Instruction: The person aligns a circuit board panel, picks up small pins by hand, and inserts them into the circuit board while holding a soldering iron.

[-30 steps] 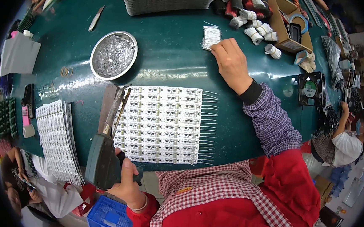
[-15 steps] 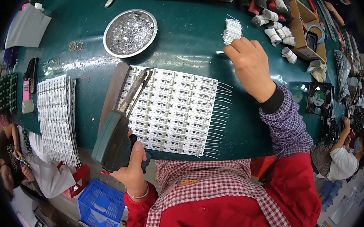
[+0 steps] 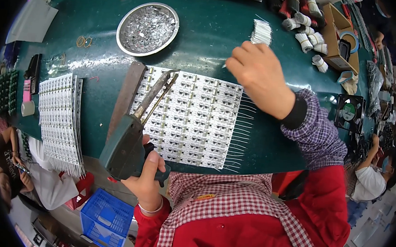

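My left hand (image 3: 148,182) is wrapped round the handle of a dark green soldering gun (image 3: 122,146). The gun's long metal tip reaches over the upper left of a white circuit board panel (image 3: 193,123) that lies flat on the table. Thin white wires (image 3: 240,135) stick out along the panel's right edge. Just beyond the panel's upper right corner, my right hand (image 3: 261,80) is closed in a pinch, and the pale end of a white wire (image 3: 224,65) shows past its fingertips. Behind that hand lies a small pile of cut white wires (image 3: 261,32).
A dark bar (image 3: 127,98) lies along the panel's left side. Beyond it stands a metal bowl (image 3: 174,34) of silvery scraps. More wired panels (image 3: 57,118) are stacked at left. Wire bundles (image 3: 303,43), a cardboard box (image 3: 333,55) and a fan (image 3: 349,113) sit right. Other people work nearby.
My right hand has drawn back from the wire pile, moving left and nearer the panel with a wire in its fingers. The soldering gun's tip has shifted slightly right over the panel.
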The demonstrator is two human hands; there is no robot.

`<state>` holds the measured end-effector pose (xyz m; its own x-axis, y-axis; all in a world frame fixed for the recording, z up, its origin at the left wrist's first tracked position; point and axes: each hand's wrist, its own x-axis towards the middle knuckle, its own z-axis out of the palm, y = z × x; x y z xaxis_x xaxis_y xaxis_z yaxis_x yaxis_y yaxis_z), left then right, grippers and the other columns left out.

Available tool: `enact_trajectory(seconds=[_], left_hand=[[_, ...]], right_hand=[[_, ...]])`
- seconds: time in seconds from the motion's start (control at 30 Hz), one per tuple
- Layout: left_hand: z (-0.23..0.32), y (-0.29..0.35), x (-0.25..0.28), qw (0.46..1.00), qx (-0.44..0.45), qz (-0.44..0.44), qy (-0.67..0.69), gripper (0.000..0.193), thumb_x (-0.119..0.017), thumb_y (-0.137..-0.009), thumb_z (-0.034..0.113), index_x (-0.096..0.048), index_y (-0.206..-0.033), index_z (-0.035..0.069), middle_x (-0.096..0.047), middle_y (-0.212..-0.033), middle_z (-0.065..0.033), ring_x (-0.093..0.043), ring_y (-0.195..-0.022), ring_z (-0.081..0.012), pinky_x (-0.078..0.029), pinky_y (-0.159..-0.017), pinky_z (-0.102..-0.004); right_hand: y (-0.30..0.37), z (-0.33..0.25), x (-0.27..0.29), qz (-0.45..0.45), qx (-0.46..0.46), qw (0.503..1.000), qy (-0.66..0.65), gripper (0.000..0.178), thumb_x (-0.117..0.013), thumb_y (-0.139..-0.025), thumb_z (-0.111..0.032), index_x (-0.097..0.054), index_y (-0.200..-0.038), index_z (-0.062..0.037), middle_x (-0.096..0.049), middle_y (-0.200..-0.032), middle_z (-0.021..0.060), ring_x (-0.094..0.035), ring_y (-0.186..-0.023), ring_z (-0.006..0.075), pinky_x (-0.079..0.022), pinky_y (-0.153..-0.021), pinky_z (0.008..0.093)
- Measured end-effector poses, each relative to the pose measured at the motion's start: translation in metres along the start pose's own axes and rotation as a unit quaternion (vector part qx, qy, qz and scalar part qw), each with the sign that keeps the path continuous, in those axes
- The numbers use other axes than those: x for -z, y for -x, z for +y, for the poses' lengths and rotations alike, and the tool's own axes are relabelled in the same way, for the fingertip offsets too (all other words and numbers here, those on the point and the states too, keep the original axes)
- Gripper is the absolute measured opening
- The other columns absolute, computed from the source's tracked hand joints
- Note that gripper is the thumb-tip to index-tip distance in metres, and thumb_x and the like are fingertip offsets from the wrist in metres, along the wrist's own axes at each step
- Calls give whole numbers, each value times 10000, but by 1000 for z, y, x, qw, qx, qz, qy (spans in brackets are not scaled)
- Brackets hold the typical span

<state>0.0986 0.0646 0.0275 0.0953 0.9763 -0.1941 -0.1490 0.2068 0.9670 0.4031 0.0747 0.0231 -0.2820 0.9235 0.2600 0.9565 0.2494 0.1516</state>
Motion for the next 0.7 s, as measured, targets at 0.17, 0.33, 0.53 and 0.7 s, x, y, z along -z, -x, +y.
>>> enact_trajectory(seconds=[0.17, 0.33, 0.53, 0.7], left_hand=[[-5, -4, -6, 999, 21, -32, -17, 499, -691, -839, -93, -556, -1319, -65, -678, -1148, -187, -621, -653, -150, -501, -526, -263], [-6, 0, -6, 996, 26, -48, -70, 461, -728, -834, -82, -604, -1278, -69, -709, -1120, -167, -648, -722, -140, -519, -580, -259], [-22, -1, -2, 987, 6, -57, -147, 380, -767, -830, -41, -661, -1193, -76, -730, -1079, -133, -694, -888, -169, -542, -758, -277], [-30, -1, 3, 982, 14, -61, -176, 370, -799, -814, 1, -672, -1152, -77, -729, -1055, -127, -695, -888, -167, -536, -766, -274]], right_hand=[[8, -31, -25, 108, -61, 971, -204, 153, -640, -743, -39, -650, -891, -77, -584, -866, 36, -572, -862, 224, -453, -730, 348], [12, -39, -36, 123, -75, 960, -241, 225, -711, -723, 12, -694, -938, -49, -628, -855, 54, -611, -801, 236, -492, -687, 350], [10, -41, -36, 130, -68, 962, -232, 257, -695, -705, 15, -694, -958, -33, -633, -871, 67, -609, -804, 244, -503, -691, 355], [11, -41, -35, 124, -71, 961, -237, 262, -683, -706, 23, -682, -966, -9, -631, -884, 88, -608, -811, 252, -508, -702, 357]])
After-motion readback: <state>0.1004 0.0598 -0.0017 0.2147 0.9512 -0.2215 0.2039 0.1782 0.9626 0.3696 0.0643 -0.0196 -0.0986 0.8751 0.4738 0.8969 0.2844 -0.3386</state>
